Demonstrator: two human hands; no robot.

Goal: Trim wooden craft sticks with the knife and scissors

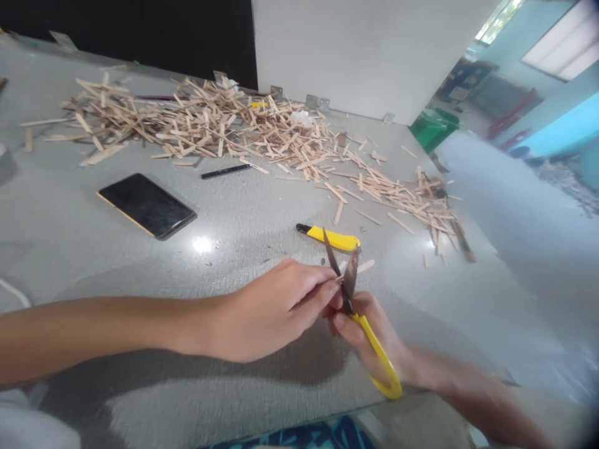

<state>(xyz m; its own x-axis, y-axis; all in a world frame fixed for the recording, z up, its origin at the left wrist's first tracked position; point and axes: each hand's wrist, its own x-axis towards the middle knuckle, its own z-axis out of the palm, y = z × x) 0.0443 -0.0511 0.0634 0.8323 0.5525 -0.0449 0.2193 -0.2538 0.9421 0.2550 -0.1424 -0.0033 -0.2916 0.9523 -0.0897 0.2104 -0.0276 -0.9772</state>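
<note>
My right hand grips a pair of scissors with yellow handles and dark, stained blades. The blades point away from me and stand apart in a V. Between them lies a thin wooden stick, its pale end sticking out to the right. The fingertips of my left hand pinch the stick's near part just left of the blades, hiding most of it. Just beyond the blade tips, a yellow utility knife with a black end rests on the table.
A long heap of wooden sticks spreads along the back of the grey table and down its right side. A black phone and a black pen lie at left. White board stands behind; a green bin is on the floor.
</note>
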